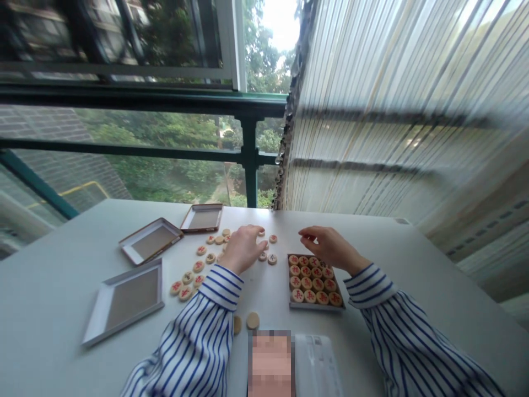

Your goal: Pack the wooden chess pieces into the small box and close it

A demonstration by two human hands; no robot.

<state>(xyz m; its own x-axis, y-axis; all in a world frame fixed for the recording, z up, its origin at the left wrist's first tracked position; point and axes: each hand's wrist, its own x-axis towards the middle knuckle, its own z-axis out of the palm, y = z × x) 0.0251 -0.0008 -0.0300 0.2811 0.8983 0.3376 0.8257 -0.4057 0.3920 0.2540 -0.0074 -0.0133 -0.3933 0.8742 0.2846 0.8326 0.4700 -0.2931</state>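
Note:
My left hand (243, 249) reaches over loose Chinese chess pieces, its index finger and thumb apart beside a piece (273, 239) and nothing visible between them. It hides part of the scattered group. To the right, my right hand (330, 248) hovers over the back edge of a shallow box (318, 306), fingers loosely bent and holding nothing that I can see. Inside that box, round wooden pieces with red characters (306, 283) lie in neat rows; the hand covers the back right corner. Pieces with dark characters (271, 258) lie between box and left hand.
Three shallow trays, a large one (128, 298), a middle one (151, 241) and a small one (202, 218), lie on the left of the white table (53, 275). A blank-faced piece (253, 320) and a clear plastic case (317, 364) are near the front. A string curtain (372, 138) hangs behind.

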